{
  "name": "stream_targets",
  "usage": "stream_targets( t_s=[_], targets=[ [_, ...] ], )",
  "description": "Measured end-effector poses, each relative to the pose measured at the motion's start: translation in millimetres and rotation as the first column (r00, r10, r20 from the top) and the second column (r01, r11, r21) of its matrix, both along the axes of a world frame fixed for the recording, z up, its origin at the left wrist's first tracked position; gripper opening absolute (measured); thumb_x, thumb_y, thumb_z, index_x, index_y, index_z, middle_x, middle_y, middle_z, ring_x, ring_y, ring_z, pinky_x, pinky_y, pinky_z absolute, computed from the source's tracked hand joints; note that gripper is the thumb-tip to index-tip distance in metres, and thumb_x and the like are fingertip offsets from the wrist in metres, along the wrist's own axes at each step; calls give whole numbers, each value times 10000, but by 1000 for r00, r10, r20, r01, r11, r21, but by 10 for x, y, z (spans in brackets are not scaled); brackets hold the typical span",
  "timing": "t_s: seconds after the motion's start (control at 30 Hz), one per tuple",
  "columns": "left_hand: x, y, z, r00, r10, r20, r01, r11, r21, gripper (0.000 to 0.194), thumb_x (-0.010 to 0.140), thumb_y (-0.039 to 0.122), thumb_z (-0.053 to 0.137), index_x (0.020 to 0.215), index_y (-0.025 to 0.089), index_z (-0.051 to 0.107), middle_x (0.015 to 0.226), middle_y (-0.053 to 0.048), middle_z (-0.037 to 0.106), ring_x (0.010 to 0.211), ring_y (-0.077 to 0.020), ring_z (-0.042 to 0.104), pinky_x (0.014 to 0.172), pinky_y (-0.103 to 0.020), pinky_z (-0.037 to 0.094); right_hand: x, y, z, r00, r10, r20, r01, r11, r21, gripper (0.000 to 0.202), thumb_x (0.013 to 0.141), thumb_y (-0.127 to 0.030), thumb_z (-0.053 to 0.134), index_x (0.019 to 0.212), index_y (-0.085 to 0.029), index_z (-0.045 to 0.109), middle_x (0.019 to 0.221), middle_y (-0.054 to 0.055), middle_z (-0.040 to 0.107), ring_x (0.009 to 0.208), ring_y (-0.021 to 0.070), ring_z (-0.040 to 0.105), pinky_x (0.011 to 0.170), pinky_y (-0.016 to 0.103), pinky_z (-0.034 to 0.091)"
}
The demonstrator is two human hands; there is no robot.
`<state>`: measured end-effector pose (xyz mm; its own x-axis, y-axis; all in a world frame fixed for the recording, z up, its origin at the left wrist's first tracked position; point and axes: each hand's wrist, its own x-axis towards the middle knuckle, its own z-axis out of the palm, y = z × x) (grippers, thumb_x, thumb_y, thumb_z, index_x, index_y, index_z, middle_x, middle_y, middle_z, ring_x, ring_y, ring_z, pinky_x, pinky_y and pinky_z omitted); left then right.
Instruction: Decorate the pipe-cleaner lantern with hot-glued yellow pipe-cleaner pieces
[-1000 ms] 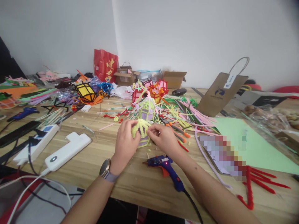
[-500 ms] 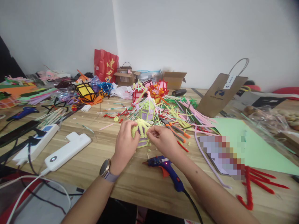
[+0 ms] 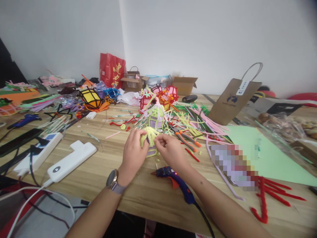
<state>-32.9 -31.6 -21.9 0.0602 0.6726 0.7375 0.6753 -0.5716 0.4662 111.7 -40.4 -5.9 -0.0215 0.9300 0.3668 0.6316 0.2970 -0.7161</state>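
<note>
Head: held craft, open box beyond

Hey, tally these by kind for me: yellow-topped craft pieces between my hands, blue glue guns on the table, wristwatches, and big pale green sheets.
Yellow-topped craft piece: 1
Blue glue guns: 2 (front glue gun, far-left glue gun)
Wristwatch: 1
Pale green sheet: 1
Total: 5

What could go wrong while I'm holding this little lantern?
Your right forearm passes close to the glue gun, whose red light is on; if it's hot, you might get burned. Its cord runs toward the near edge of the table, so a snag could drag it. Your left hand grips the lantern, whose fuzzy top might bend.
</note>
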Motion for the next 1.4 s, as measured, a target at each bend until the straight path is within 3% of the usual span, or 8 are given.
stream_targets(
  t_s=[0.63, 0.93, 1.07, 1.2, 1.4],
  targets=[
    [20, -37, -7, 999, 33, -33, -33, 999, 19, 183, 808, 88, 522, 952, 200, 534, 937, -49, 623, 932, -200, 598, 833, -333, 494, -33, -2, -31, 997, -31, 71, 29, 999, 28, 165, 839, -221, 532, 754, -182, 669, 692, 33, 690, 595, 148, 593, 566, 234, 394],
    [-82, 20, 54, 994, -67, -90, 70, 997, 22, 140, 816, 66, 501, 812, 200, 544, 911, -44, 601, 942, -195, 579, 841, -332, 490, 36, -73, 103, 982, 61, 180, -76, 994, 78, 232, 866, -202, 499, 780, -184, 714, 678, 29, 698, 588, 147, 588, 561, 237, 366],
    [-100, -47, 13, 996, 14, -88, -15, 1000, -9, 140, 819, 86, 515, 822, 201, 595, 1058, -73, 590, 1069, -217, 551, 932, -379, 468, 136, 1, 145, 992, 2, 128, -22, 988, 151, 202, 851, -192, 525, 809, -185, 722, 730, 40, 708, 636, 154, 601, 615, 249, 402],
    [-44, -125, -48, 981, 155, -116, -153, 988, 28, 114, 832, 159, 550, 873, 191, 651, 1136, -108, 576, 1110, -266, 528, 957, -442, 454, 193, 112, 98, 980, 108, 170, -137, 976, 171, 150, 838, -168, 573, 841, -175, 722, 803, 57, 704, 753, 173, 612, 690, 264, 431],
    [17, -92, -57, 982, 175, -71, -173, 985, 25, 85, 828, 252, 599, 796, 194, 652, 1081, -89, 613, 1058, -244, 571, 927, -415, 484, 122, 96, 32, 981, 129, 144, -149, 979, 136, 85, 814, -181, 617, 777, -179, 693, 734, 26, 651, 680, 145, 578, 644, 252, 427]
  ],
)
